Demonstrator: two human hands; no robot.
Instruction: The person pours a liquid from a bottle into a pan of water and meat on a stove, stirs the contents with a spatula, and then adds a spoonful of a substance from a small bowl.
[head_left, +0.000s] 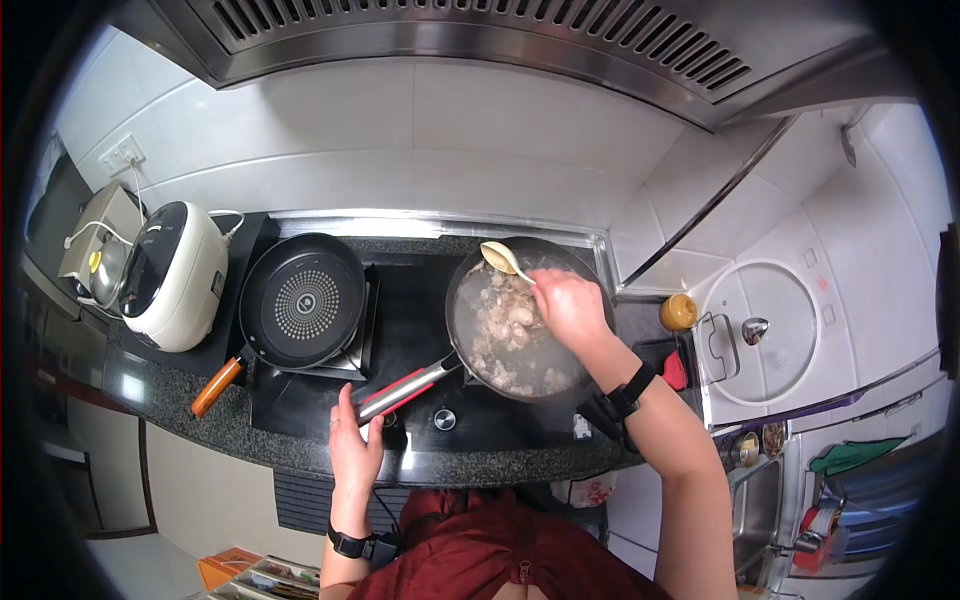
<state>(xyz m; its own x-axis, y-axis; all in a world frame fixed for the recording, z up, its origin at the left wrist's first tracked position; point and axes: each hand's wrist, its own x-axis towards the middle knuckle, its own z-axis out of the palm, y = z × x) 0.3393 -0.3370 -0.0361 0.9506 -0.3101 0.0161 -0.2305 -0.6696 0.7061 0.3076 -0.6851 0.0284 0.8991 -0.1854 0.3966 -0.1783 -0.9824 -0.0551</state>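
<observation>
My right hand (566, 304) is closed on a pale spoon (501, 259), its bowl over the far left part of a dark wok (454, 300). Steaming pieces of meat (517, 322) in cloudy liquid lie in the wok. Its metal handle with red edges (401, 394) points down and left towards me. My left hand (358, 435) is beside the end of that handle, fingers spread, seemingly not gripping it. To the left, a black frying pan (304, 300) with an orange-brown handle (217, 386) rests on the other burner and holds no food.
A white rice cooker (187, 277) stands left of the frying pan. Right of the wok are a yellow-brown lidded jar (679, 312), a red item (675, 370) on a dark tray, and a glass lid (780, 334) with a metal knob. A range hood (465, 45) hangs above; a sink (756, 510) is at lower right.
</observation>
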